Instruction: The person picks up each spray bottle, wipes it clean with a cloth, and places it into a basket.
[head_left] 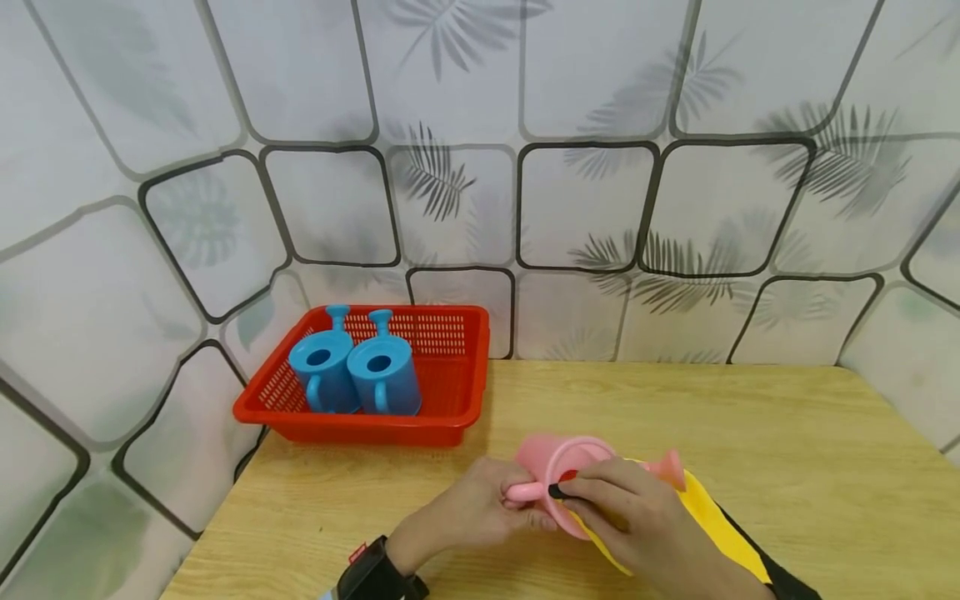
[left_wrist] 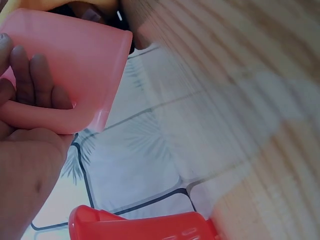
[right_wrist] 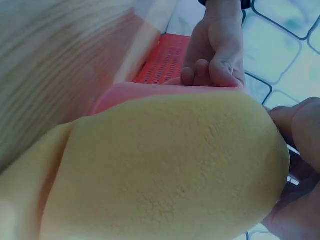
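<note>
A pink toy watering can [head_left: 540, 452] lies tilted low over the table, its round end facing the camera and its flared spout [head_left: 670, 469] pointing right. My left hand [head_left: 480, 504] grips the can's handle [head_left: 527, 492], fingers curled through it in the left wrist view. At the can's rim, my right hand [head_left: 645, 512] pinches the edge of a yellow cloth [right_wrist: 175, 160] that drapes along the can's side. A small black piece [head_left: 557, 492] shows at its fingertips, with a bit of red beside it; I cannot tell what this piece is.
A red plastic basket [head_left: 450, 429] stands at the back left near the wall. Two blue watering cans [head_left: 384, 375] sit upright in its left half. The wooden table [head_left: 787, 442] runs back to a patterned wall covering [head_left: 465, 208].
</note>
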